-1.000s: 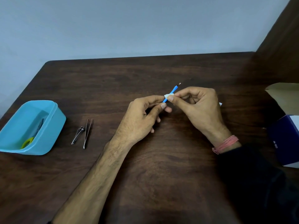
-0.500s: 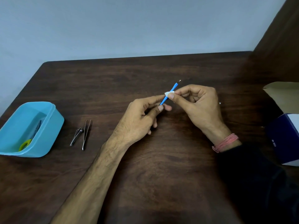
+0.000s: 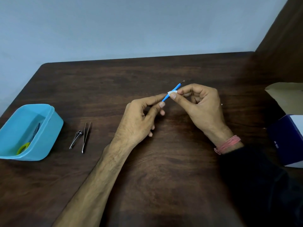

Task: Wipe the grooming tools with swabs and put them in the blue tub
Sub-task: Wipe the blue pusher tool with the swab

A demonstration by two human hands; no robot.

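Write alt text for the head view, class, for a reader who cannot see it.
Over a dark wooden table, the left hand holds a thin blue tool while the right hand pinches a white swab around it. Tweezers and nail clippers lie beside a blue tub.

A dark wooden tabletop [image 3: 164,169] with a rounded far-left corner. At its left edge sits a blue tub [image 3: 49,133]. Just right of the tub lie a nail clipper [image 3: 75,139] and metal tweezers [image 3: 86,136], side by side. At the right edge rests a navy and white box [image 3: 285,140].
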